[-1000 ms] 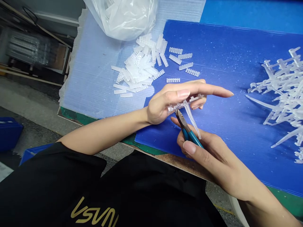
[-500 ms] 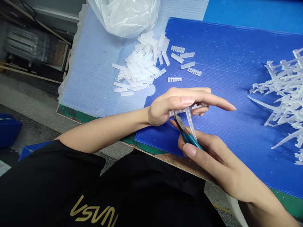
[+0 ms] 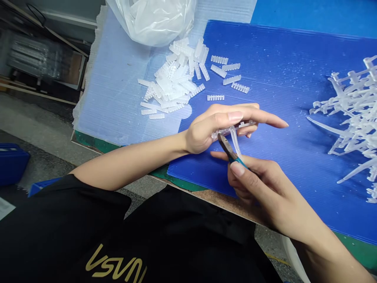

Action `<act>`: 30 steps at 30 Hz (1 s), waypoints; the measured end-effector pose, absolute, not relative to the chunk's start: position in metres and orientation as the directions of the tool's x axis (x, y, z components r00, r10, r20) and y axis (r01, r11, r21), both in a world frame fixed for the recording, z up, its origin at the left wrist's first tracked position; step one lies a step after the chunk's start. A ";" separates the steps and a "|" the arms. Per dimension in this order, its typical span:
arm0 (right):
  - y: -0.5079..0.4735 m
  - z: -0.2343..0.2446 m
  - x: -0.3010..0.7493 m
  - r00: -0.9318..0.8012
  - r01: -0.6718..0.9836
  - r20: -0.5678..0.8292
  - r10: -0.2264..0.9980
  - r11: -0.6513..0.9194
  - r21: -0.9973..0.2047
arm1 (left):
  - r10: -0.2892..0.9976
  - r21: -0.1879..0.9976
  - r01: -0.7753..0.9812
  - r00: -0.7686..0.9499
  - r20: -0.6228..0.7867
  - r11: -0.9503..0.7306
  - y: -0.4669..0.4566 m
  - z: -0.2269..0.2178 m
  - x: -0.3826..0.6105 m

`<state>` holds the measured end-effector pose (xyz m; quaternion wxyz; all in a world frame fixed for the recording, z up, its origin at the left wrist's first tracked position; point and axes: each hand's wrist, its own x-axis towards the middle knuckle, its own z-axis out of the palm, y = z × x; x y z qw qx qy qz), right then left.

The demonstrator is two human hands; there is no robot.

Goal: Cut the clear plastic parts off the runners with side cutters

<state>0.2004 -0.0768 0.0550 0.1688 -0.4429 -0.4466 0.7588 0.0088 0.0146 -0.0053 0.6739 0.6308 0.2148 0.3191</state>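
Note:
My left hand point(image 3: 218, 125) pinches a translucent plastic moulded part point(image 3: 235, 129) with a sprue stem hanging down, its index finger stretched out to the right. My right hand point(image 3: 259, 184) is closed on small cutting pliers point(image 3: 228, 148) with teal handles. The pliers' jaws touch the part just below my left thumb. Both hands hover over the near edge of a blue corrugated sheet point(image 3: 294, 78).
A heap of cut white comb-like pieces point(image 3: 176, 80) lies behind my left hand, with a few loose ones to its right. A clear plastic bag point(image 3: 153, 19) sits at the back. A tangle of translucent sprues point(image 3: 353, 114) lies at the right. The table edge runs under my wrists.
My right hand has closed tighter on the pliers and slid up toward the part; my thumb now covers more of the handles. My left hand has barely shifted.

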 end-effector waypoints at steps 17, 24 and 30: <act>-0.075 0.046 0.189 0.219 0.344 0.045 0.975 -0.034 -0.938 | 0.882 0.954 -0.219 0.381 0.277 -0.204 0.016 -0.005 0.025; -0.064 0.046 0.190 0.146 0.174 0.073 0.987 0.047 -0.984 | 0.762 0.912 -0.042 0.536 0.364 -0.407 0.021 0.008 0.019; -0.103 0.072 0.222 0.359 0.145 0.089 0.929 0.039 -0.989 | 0.730 0.678 0.435 0.645 0.225 -0.593 -0.027 0.017 -0.010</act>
